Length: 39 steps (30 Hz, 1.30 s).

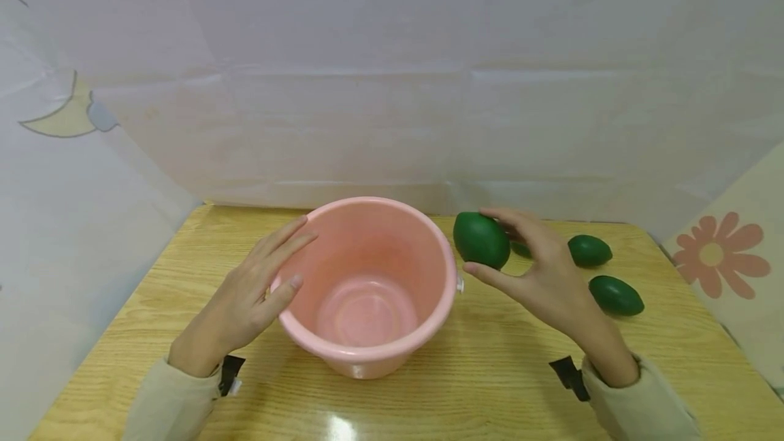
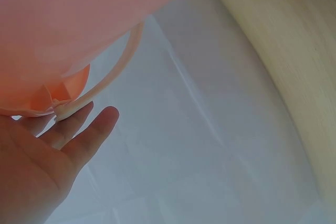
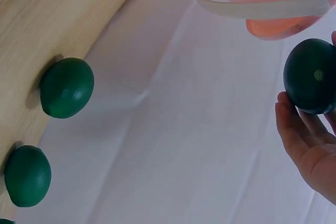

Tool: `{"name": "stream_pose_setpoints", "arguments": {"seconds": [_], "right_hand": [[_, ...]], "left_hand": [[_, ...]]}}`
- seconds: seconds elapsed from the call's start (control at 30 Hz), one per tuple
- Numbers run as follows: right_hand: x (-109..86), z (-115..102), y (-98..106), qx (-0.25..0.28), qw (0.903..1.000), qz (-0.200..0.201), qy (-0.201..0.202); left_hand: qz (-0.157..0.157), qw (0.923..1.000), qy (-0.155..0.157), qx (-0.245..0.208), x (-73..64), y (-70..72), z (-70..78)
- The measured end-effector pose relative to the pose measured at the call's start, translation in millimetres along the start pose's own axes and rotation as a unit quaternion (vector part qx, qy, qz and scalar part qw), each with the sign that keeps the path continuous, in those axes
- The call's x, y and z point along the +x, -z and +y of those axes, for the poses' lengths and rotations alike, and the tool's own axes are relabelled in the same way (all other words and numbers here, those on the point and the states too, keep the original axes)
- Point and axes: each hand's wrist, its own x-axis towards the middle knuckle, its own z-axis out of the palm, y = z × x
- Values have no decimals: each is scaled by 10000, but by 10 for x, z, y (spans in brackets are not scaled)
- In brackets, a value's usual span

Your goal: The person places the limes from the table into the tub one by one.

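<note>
- One green fruit (image 1: 480,242) is in my right hand (image 1: 548,281): I pinch it between thumb and fingers, the thumb below its near side and the fingertips at its far side.
- I hold it up off the wooden table (image 1: 490,386), outside the pink bucket (image 1: 370,351), just beside the right part of the rim. From the right wrist, its end shows a small pale round mark.
- My left hand (image 1: 248,295) is spread, fingers fairly straight, at the bucket's left rim; the fingertips and thumb tip reach over the edge. From the left wrist, my fingers lie close to where the pale handle (image 2: 126,56) joins the bucket.
- The bucket stands upright, and I can see down to the round ring in its bottom.
- Three more green fruits lie on the table to my right: a far one (image 1: 590,251), a nearer one (image 1: 616,295), and a third (image 1: 520,248) mostly hidden behind my right hand.
- Behind the table hangs a pale, creased sheet (image 1: 392,128), with a crescent moon (image 1: 64,118) to the left and a red flower (image 1: 729,264) to the right.
</note>
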Motion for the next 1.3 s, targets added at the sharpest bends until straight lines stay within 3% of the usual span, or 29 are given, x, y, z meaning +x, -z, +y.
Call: {"name": "stream_pose_setpoints", "arguments": {"seconds": [0.37, 0.9, 1.3], "right_hand": [[102, -91, -77, 300, 9992, -149, 208], [221, -177, -205, 646, 9958, -53, 652], [257, -226, -316, 902, 9933, -411, 594]], "left_hand": [[7, 10000, 22, 1, -1, -2, 10], [35, 10000, -50, -41, 3, -12, -6], [48, 10000, -69, -11, 9, -17, -8]]}}
